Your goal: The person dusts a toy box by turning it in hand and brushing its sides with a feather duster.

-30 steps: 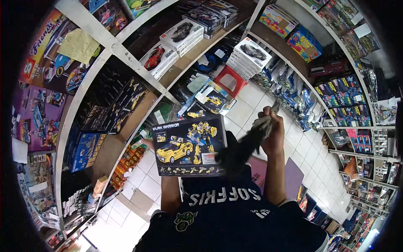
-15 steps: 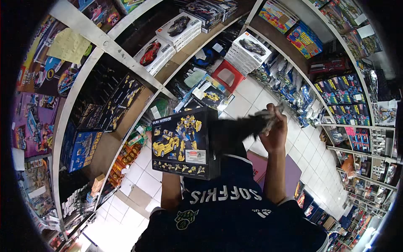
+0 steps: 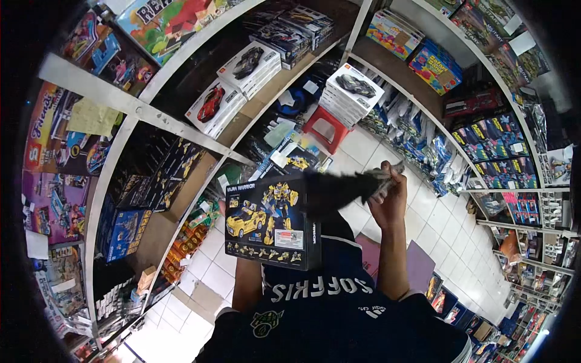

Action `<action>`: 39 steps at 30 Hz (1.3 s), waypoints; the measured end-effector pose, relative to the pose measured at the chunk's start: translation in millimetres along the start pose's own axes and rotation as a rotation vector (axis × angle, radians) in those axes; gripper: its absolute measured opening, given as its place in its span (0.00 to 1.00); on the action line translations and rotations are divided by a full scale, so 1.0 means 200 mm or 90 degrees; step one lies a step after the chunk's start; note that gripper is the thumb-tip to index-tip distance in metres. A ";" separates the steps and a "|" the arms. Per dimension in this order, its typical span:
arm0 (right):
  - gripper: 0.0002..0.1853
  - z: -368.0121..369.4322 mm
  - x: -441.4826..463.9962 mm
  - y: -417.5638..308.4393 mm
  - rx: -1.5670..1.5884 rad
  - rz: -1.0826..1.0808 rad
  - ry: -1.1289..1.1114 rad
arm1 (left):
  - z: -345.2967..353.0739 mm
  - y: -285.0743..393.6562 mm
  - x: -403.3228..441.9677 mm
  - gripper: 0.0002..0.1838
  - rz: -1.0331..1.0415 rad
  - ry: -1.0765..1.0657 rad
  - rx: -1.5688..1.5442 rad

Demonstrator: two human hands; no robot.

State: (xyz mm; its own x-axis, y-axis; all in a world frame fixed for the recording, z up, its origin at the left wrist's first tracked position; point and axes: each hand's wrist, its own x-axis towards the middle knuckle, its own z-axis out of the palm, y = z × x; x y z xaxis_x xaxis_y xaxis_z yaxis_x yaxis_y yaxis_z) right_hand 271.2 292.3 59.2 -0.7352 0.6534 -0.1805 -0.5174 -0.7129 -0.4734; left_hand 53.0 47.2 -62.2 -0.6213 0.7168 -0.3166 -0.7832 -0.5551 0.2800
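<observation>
A dark box [image 3: 263, 224] printed "Vajra Warrior", with a yellow car and robot on its front, is held up at the centre-left. Its front and a narrow dark right side both show. My left hand [image 3: 222, 207] grips it from behind and the left; most of the fingers are hidden by the box. To the right, my right hand [image 3: 390, 196] is closed on the pale end of a dark feathery duster [image 3: 348, 187]. The blurred dark end of the duster lies at the box's right side; whether it touches cannot be made out.
Shelves of toy boxes curve around both sides. White car boxes [image 3: 354, 91] are stacked by a red stool [image 3: 327, 128] ahead. Bagged items [image 3: 411, 124] line the lower shelf at the right. Pale floor tiles [image 3: 423, 206] show beyond my right hand.
The box has turned so that its right side shows more, and it sits slightly lower than half a second ago. The duster has swung from a downward slant to nearly level beside it.
</observation>
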 end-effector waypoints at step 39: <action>0.10 -0.38 0.60 -0.87 0.028 0.055 -0.127 | 0.42 -0.61 0.45 0.35 0.126 -0.004 0.005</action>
State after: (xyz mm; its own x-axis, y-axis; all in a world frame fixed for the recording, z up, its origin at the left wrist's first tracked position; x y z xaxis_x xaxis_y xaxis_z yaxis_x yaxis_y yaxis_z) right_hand 306.6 513.7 53.6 -0.8477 0.5288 -0.0433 -0.4636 -0.7779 -0.4242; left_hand 95.7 214.6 -49.2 -0.7625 0.5970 -0.2492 -0.6460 -0.6817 0.3436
